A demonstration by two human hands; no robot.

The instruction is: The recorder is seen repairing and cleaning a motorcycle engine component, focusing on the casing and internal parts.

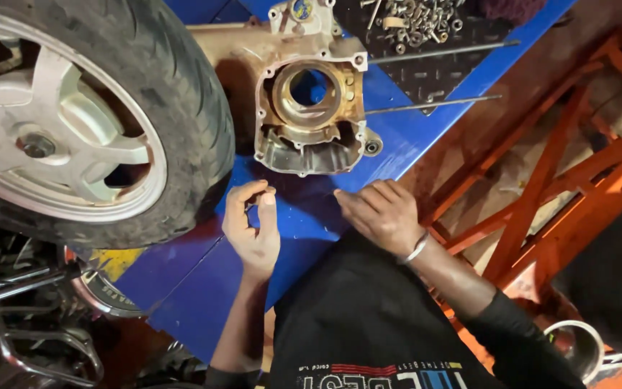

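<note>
The black tray (433, 72) holds loose bolts (419, 21). The grimy, hollow engine casing (311, 108) lies on the blue worktop (304, 216) before you. Your left hand (252, 223) pinches, perhaps something tiny; your right hand (379, 212) rests empty, flat.

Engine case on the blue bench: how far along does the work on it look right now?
The engine case lies bare on the blue bench, its round bore open, and loose bolts are heaped on the black mat behind it. The left hand pinches its fingertips together near the case; whether it holds a small part, I cannot tell. The right hand rests flat and empty. Nothing is fitted into the case yet.
</note>
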